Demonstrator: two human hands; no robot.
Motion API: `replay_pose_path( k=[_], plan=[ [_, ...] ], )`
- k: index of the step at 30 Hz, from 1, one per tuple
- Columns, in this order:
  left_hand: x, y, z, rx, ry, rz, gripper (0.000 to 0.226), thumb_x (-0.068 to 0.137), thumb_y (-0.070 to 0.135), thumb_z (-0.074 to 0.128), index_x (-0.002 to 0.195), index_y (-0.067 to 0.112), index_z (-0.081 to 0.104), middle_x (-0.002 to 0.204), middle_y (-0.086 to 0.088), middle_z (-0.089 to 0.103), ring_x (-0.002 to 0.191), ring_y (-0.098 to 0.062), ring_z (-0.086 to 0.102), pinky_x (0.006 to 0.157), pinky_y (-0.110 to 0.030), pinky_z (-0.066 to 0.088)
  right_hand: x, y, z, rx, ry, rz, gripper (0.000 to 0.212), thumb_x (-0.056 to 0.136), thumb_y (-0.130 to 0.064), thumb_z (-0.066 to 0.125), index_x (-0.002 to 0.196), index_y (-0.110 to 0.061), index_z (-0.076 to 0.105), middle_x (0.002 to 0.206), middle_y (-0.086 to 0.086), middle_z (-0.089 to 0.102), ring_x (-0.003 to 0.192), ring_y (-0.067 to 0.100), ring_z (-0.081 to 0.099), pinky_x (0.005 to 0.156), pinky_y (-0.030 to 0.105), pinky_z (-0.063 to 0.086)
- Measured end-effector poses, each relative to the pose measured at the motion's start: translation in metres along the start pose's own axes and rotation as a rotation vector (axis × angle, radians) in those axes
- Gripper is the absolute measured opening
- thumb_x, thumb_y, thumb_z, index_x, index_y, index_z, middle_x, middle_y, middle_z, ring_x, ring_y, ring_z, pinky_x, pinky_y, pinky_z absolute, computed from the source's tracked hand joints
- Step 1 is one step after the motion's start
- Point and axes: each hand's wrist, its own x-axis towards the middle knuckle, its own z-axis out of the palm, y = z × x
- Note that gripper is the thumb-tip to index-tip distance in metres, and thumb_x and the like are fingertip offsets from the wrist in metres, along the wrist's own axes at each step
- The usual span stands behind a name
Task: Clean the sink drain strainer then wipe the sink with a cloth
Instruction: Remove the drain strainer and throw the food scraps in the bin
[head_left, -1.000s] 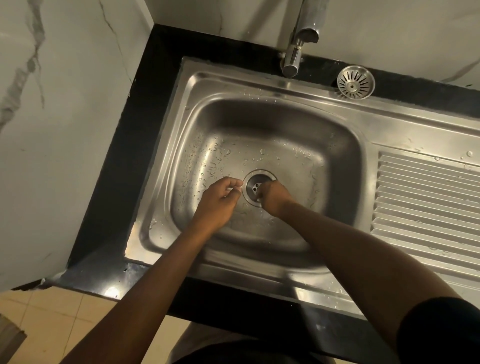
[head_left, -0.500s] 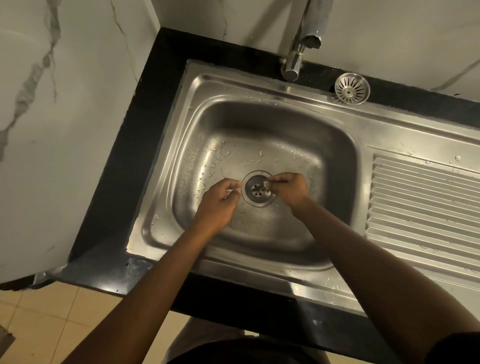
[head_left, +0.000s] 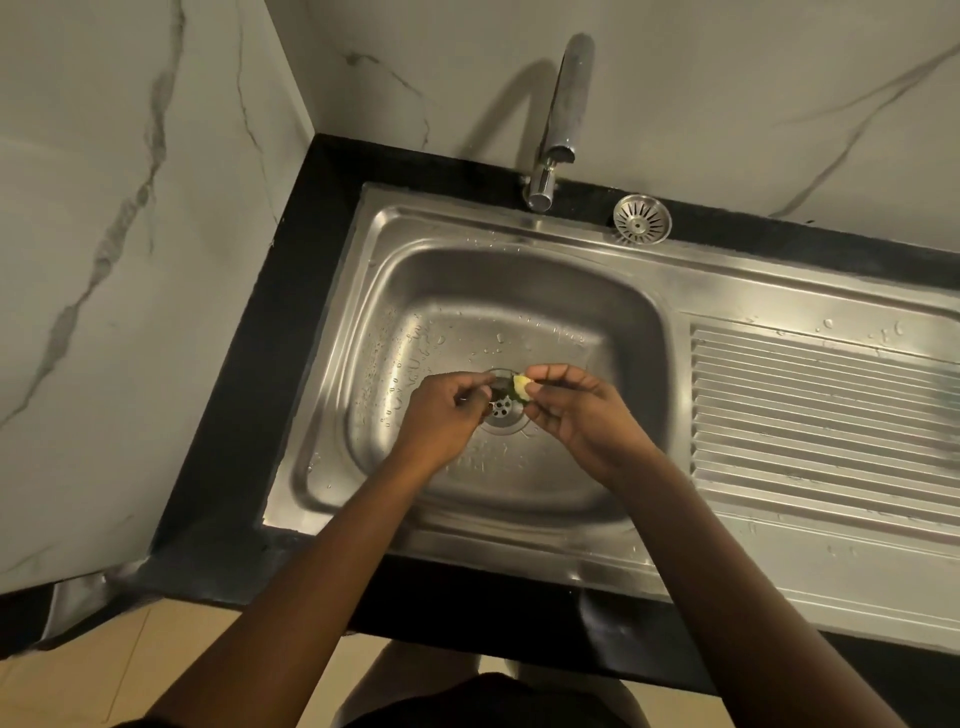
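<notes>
We hold both hands low over the sink (head_left: 519, 291) basin, right above the drain opening (head_left: 502, 410). Our right hand (head_left: 574, 410) pinches a small pale yellow-green scrap (head_left: 521, 388) between thumb and fingertips; what the scrap is, we cannot tell. Our left hand (head_left: 447, 410) has its fingers curled together near a dark bit beside the scrap, but whether it grips anything we cannot tell. The two hands cover part of the drain rim. The strainer (head_left: 642, 220) sits out of the drain, on the sink's back ledge just right of the tap (head_left: 558, 130). Water droplets dot the basin floor. The ribbed draining board (head_left: 821, 415) stretches to the right, and a black counter (head_left: 249, 415) borders the sink.
</notes>
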Motion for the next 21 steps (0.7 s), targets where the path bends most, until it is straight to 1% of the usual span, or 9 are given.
replay_pose_path(
  k=[2, 5, 10, 13, 14, 16, 18, 20, 21],
  plan=[
    [-0.009, 0.008, 0.0, -0.107, -0.022, 0.0, 0.024, 0.1, 0.008, 0.067, 0.119, 0.016, 0.079, 0.1, 0.0, 0.083, 0.089, -0.019, 0.082, 0.093, -0.048, 0.065, -0.011, -0.002, 0.003, -0.009, -0.011, -0.029, 0.029, 0.095, 0.006, 0.067, 0.121, -0.004, 0.072, 0.112, 0.015, 0.075, 0.101, 0.023, 0.073, 0.088, 0.03, 0.06],
    [-0.024, 0.017, -0.001, -0.201, -0.006, 0.025, 0.023, 0.096, 0.004, 0.072, 0.116, 0.013, 0.08, 0.101, -0.007, 0.084, 0.091, -0.021, 0.082, 0.094, -0.047, 0.064, -0.025, -0.005, 0.01, -0.044, -0.015, -0.055, 0.04, 0.094, 0.005, 0.068, 0.133, -0.004, 0.066, 0.115, 0.017, 0.072, 0.104, 0.025, 0.072, 0.092, 0.033, 0.059],
    [-0.057, 0.027, -0.002, -0.259, 0.07, 0.098, 0.024, 0.093, 0.005, 0.075, 0.114, 0.013, 0.082, 0.104, -0.005, 0.084, 0.099, -0.022, 0.081, 0.098, -0.047, 0.062, -0.05, -0.008, 0.024, -0.117, -0.088, -0.076, 0.041, 0.091, 0.0, 0.074, 0.131, -0.008, 0.07, 0.118, 0.017, 0.072, 0.107, 0.027, 0.072, 0.091, 0.032, 0.059],
    [-0.081, 0.028, -0.003, -0.265, 0.114, 0.128, 0.024, 0.091, 0.004, 0.077, 0.112, 0.013, 0.083, 0.105, -0.002, 0.084, 0.102, -0.018, 0.08, 0.099, -0.044, 0.062, -0.063, -0.009, 0.03, -0.249, -0.148, -0.101, 0.036, 0.09, -0.004, 0.078, 0.126, -0.005, 0.072, 0.135, 0.015, 0.068, 0.119, 0.036, 0.07, 0.101, 0.044, 0.058],
    [-0.091, 0.028, -0.004, -0.265, 0.135, 0.135, 0.024, 0.09, 0.004, 0.078, 0.11, 0.015, 0.083, 0.104, 0.0, 0.084, 0.102, -0.016, 0.08, 0.099, -0.041, 0.062, -0.067, -0.009, 0.033, -0.308, -0.16, -0.121, 0.034, 0.09, -0.005, 0.078, 0.124, -0.006, 0.073, 0.136, 0.013, 0.068, 0.121, 0.038, 0.068, 0.103, 0.047, 0.057],
    [-0.11, 0.026, -0.005, -0.262, 0.187, 0.148, 0.023, 0.089, 0.005, 0.08, 0.106, 0.019, 0.084, 0.101, 0.004, 0.084, 0.101, -0.012, 0.079, 0.097, -0.036, 0.062, -0.078, -0.008, 0.041, -0.44, -0.204, -0.185, 0.028, 0.09, -0.006, 0.079, 0.118, -0.01, 0.077, 0.129, 0.007, 0.072, 0.116, 0.034, 0.071, 0.099, 0.043, 0.06],
    [-0.126, 0.023, -0.008, -0.26, 0.253, 0.155, 0.022, 0.088, 0.004, 0.08, 0.105, 0.018, 0.085, 0.099, 0.005, 0.084, 0.098, -0.01, 0.079, 0.094, -0.031, 0.063, -0.089, -0.007, 0.051, -0.55, -0.232, -0.256, 0.025, 0.089, -0.009, 0.081, 0.113, -0.015, 0.079, 0.113, 0.005, 0.078, 0.104, 0.025, 0.076, 0.091, 0.035, 0.062],
    [-0.147, 0.017, -0.014, -0.28, 0.322, 0.155, 0.024, 0.088, 0.003, 0.079, 0.103, 0.021, 0.085, 0.098, 0.004, 0.084, 0.097, -0.012, 0.079, 0.093, -0.031, 0.063, -0.101, -0.002, 0.062, -0.612, -0.264, -0.312, 0.022, 0.089, -0.009, 0.081, 0.11, -0.014, 0.079, 0.102, 0.004, 0.08, 0.097, 0.02, 0.077, 0.086, 0.031, 0.062],
    [-0.158, 0.014, -0.017, -0.294, 0.354, 0.155, 0.025, 0.088, 0.002, 0.079, 0.102, 0.023, 0.085, 0.099, 0.004, 0.084, 0.098, -0.013, 0.079, 0.093, -0.032, 0.063, -0.106, 0.001, 0.069, -0.632, -0.278, -0.332, 0.021, 0.089, -0.008, 0.081, 0.109, -0.013, 0.079, 0.101, 0.004, 0.081, 0.096, 0.02, 0.077, 0.086, 0.032, 0.063]
  ],
)
